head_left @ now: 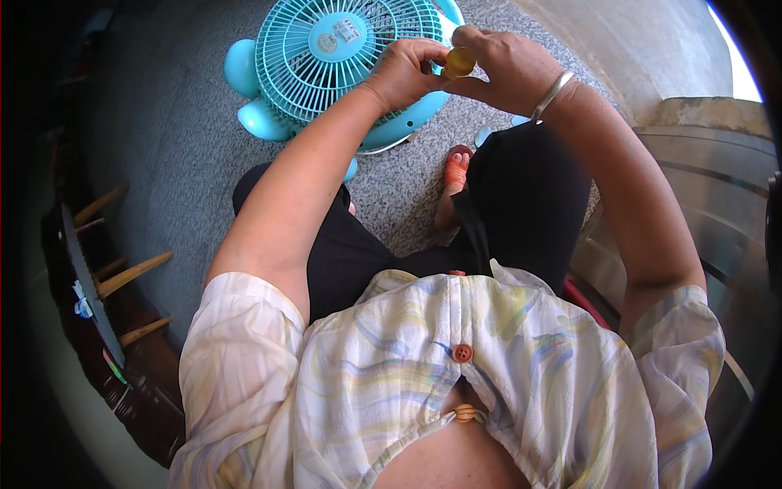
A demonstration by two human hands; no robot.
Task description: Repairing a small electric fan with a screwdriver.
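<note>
A turquoise fan (305, 110) with a round slatted grille lies on the floor ahead of me, its hub label facing up. Over its right edge, my right hand (513, 69) curls thumb and forefinger round a screwdriver (460, 62). Only the round, see-through amber end of its handle shows; the shaft and tip are hidden below. My left hand (405, 75) is closed in from the other side, its fingertips against the screwdriver, partly over the grille. What lies beneath the fingers on the fan is out of sight.
Rounded turquoise lobes (240, 68) stick out from the fan's left side. My knees (529, 171) flank the near floor, with a foot in a red sandal (458, 167) between. Wooden furniture legs (134, 275) stand at far left. Metal panels (700, 204) and a pale wall (652, 49) lie right.
</note>
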